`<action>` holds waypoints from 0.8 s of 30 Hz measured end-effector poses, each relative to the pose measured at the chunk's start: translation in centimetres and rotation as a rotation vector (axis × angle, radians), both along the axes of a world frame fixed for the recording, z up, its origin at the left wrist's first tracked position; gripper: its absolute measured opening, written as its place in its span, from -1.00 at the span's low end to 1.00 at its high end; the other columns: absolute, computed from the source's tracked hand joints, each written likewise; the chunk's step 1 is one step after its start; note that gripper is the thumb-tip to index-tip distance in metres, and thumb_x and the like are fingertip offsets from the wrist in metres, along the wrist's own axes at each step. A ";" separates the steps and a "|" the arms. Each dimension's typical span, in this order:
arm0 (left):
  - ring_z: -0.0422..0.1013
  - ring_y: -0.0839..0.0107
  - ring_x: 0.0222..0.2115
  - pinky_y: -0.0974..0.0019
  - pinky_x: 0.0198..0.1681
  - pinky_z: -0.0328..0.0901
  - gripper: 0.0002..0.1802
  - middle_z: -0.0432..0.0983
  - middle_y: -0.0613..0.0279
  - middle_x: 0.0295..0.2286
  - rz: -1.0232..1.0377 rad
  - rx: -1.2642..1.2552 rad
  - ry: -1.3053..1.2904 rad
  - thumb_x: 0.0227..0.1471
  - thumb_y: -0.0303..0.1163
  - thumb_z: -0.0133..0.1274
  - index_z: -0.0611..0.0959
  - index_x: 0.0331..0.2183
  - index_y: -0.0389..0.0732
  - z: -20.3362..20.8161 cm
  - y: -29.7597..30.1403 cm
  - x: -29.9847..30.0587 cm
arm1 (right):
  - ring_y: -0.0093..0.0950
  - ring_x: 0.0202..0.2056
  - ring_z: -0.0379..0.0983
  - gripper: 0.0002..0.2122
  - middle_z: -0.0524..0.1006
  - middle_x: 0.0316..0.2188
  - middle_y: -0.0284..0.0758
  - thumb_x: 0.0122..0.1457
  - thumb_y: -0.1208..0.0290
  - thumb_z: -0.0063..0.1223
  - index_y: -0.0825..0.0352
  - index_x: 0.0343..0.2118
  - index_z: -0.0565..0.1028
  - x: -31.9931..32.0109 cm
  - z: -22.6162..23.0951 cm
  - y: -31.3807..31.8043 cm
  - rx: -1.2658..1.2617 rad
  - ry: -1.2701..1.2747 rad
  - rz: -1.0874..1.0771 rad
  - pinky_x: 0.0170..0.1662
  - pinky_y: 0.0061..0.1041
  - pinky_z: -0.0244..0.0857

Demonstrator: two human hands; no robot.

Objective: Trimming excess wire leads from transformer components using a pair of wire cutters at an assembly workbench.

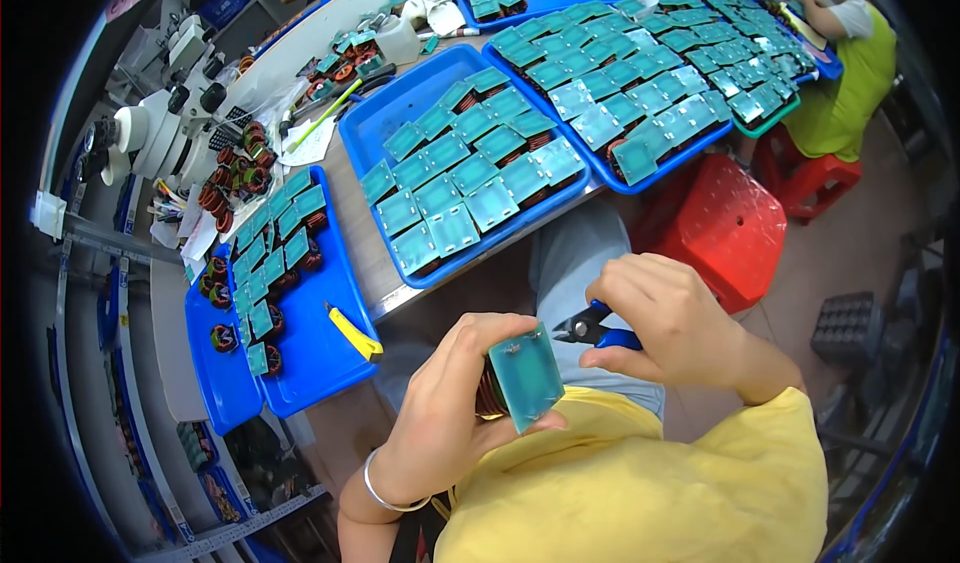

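My left hand [440, 403] grips a copper-wound coil with a square green circuit board [527, 377] on its face, the board turned up toward me. Small metal bits show near the board's upper edge. In my right hand [665, 318] is a pair of blue-handled cutting pliers [598, 333], their dark jaws pointing at the board and a short way apart from it. Part of the coil is hidden behind the board and my fingers. A yellow utility knife [353, 333] lies on the blue tray to the left of my hands.
Blue trays [398, 281] across the bench hold rows of board-topped coils. A left tray [325, 368] carries more, with loose coils [240, 168] behind it. A red stool [725, 228] stands at right; beyond it sits a person in a green vest [850, 93].
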State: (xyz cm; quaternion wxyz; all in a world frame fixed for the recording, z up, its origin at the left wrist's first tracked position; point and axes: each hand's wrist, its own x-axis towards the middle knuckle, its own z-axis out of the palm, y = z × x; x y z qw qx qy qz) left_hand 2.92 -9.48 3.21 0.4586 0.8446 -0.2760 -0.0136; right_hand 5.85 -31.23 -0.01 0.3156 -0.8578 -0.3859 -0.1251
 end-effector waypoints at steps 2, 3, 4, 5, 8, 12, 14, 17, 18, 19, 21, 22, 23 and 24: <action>0.39 0.19 -0.36 0.32 -0.35 0.33 -0.32 0.38 0.05 -0.31 -0.005 -0.003 0.017 -0.36 -0.30 0.33 0.40 -0.15 -0.29 0.1 0.0 0.1 | -0.28 -0.52 0.31 -0.61 0.33 -0.56 -0.27 -0.08 0.10 0.14 0.37 -0.45 0.32 0.0 0.2 0.1 -0.003 0.009 0.000 -0.47 -0.41 0.20; 0.39 0.19 -0.36 0.32 -0.34 0.33 -0.31 0.39 0.04 -0.30 -0.022 -0.008 -0.012 -0.37 -0.30 0.34 0.40 -0.15 -0.29 -0.1 0.0 0.2 | -0.28 -0.52 0.32 -0.61 0.33 -0.56 -0.27 -0.08 0.10 0.14 0.36 -0.46 0.32 0.0 0.2 0.1 -0.005 0.016 0.008 -0.47 -0.42 0.20; 0.39 0.20 -0.35 0.32 -0.34 0.33 -0.30 0.39 0.03 -0.29 -0.035 -0.008 -0.045 -0.38 -0.31 0.34 0.40 -0.15 -0.29 0.0 0.0 0.1 | -0.28 -0.52 0.32 -0.61 0.33 -0.56 -0.27 -0.08 0.10 0.14 0.36 -0.46 0.32 -0.1 0.4 0.1 -0.003 0.015 0.008 -0.47 -0.42 0.20; 0.39 0.20 -0.35 0.32 -0.34 0.33 -0.30 0.39 0.03 -0.29 -0.034 -0.006 -0.046 -0.38 -0.31 0.34 0.40 -0.15 -0.29 0.1 0.0 0.0 | -0.29 -0.52 0.32 -0.61 0.33 -0.56 -0.27 -0.08 0.10 0.14 0.36 -0.46 0.32 -0.2 0.5 0.2 -0.016 0.023 0.012 -0.47 -0.42 0.20; 0.39 0.19 -0.34 0.31 -0.32 0.33 -0.29 0.39 0.01 -0.29 -0.031 -0.032 -0.061 -0.40 -0.30 0.35 0.40 -0.15 -0.30 0.1 0.1 -0.1 | -0.30 -0.52 0.31 -0.62 0.33 -0.56 -0.27 -0.08 0.10 0.14 0.36 -0.46 0.32 -0.3 0.8 0.1 -0.039 0.028 0.017 -0.48 -0.43 0.20; 0.39 0.15 -0.33 0.28 -0.29 0.32 -0.28 0.41 0.00 -0.31 -0.045 -0.038 -0.098 -0.41 -0.29 0.35 0.40 -0.16 -0.31 0.0 0.3 0.0 | -0.31 -0.54 0.29 -0.62 0.31 -0.57 -0.28 -0.07 0.10 0.13 0.35 -0.47 0.31 -0.2 0.9 0.1 -0.061 0.011 0.026 -0.50 -0.44 0.18; 0.39 0.13 -0.33 0.27 -0.29 0.32 -0.28 0.42 -0.01 -0.32 -0.048 -0.045 -0.108 -0.42 -0.29 0.35 0.40 -0.16 -0.31 -0.1 0.3 0.0 | -0.31 -0.55 0.28 -0.62 0.30 -0.58 -0.28 -0.07 0.10 0.13 0.35 -0.47 0.30 -0.2 1.0 0.2 -0.068 0.011 0.029 -0.50 -0.44 0.17; 0.40 0.12 -0.33 0.27 -0.29 0.32 -0.27 0.42 -0.02 -0.33 -0.066 -0.052 -0.115 -0.43 -0.31 0.36 0.40 -0.16 -0.31 -0.2 0.4 0.1 | -0.32 -0.56 0.27 -0.62 0.28 -0.59 -0.28 -0.06 0.10 0.12 0.35 -0.49 0.28 -0.2 1.3 0.2 -0.079 0.022 0.039 -0.50 -0.44 0.16; 0.40 0.12 -0.33 0.26 -0.29 0.32 -0.27 0.42 -0.03 -0.33 -0.072 -0.055 -0.117 -0.43 -0.32 0.36 0.40 -0.16 -0.31 -0.2 0.4 0.1 | -0.32 -0.56 0.27 -0.62 0.27 -0.60 -0.28 -0.05 0.09 0.11 0.34 -0.50 0.27 -0.2 1.4 0.2 -0.083 0.033 0.045 -0.50 -0.44 0.16; 0.40 0.11 -0.34 0.26 -0.29 0.32 -0.27 0.42 -0.03 -0.33 -0.080 -0.058 -0.119 -0.44 -0.33 0.36 0.40 -0.16 -0.31 -0.2 0.4 0.1 | -0.32 -0.56 0.27 -0.62 0.27 -0.60 -0.28 -0.05 0.09 0.11 0.34 -0.50 0.27 -0.2 1.6 0.2 -0.083 0.034 0.045 -0.50 -0.44 0.16; 0.40 0.11 -0.34 0.26 -0.30 0.32 -0.27 0.42 -0.03 -0.33 -0.080 -0.055 -0.125 -0.45 -0.33 0.36 0.40 -0.16 -0.31 -0.1 0.4 0.0 | -0.31 -0.56 0.27 -0.62 0.26 -0.61 -0.27 -0.05 0.10 0.11 0.34 -0.51 0.26 -0.3 1.9 0.3 -0.116 0.039 0.052 -0.50 -0.43 0.17; 0.40 0.10 -0.34 0.25 -0.30 0.32 -0.27 0.42 -0.03 -0.33 -0.080 -0.050 -0.131 -0.45 -0.34 0.37 0.40 -0.16 -0.31 -0.1 0.4 -0.1 | -0.31 -0.56 0.27 -0.62 0.26 -0.61 -0.27 -0.05 0.10 0.11 0.34 -0.51 0.26 -0.3 1.9 0.3 -0.116 0.040 0.052 -0.50 -0.43 0.17; 0.40 0.10 -0.34 0.25 -0.30 0.32 -0.27 0.42 -0.03 -0.33 -0.080 -0.050 -0.130 -0.45 -0.34 0.37 0.40 -0.16 -0.31 -0.1 0.4 -0.1 | -0.31 -0.57 0.27 -0.62 0.26 -0.61 -0.27 -0.06 0.10 0.11 0.33 -0.52 0.26 -0.3 1.8 0.4 -0.113 0.035 0.046 -0.50 -0.42 0.17; 0.40 0.11 -0.35 0.27 -0.30 0.32 -0.27 0.42 -0.03 -0.33 -0.078 -0.047 -0.134 -0.44 -0.34 0.36 0.40 -0.16 -0.31 -0.1 0.4 -0.1 | -0.30 -0.57 0.27 -0.62 0.25 -0.62 -0.26 -0.06 0.10 0.12 0.33 -0.52 0.25 -0.3 1.7 0.5 -0.110 0.030 0.041 -0.51 -0.41 0.17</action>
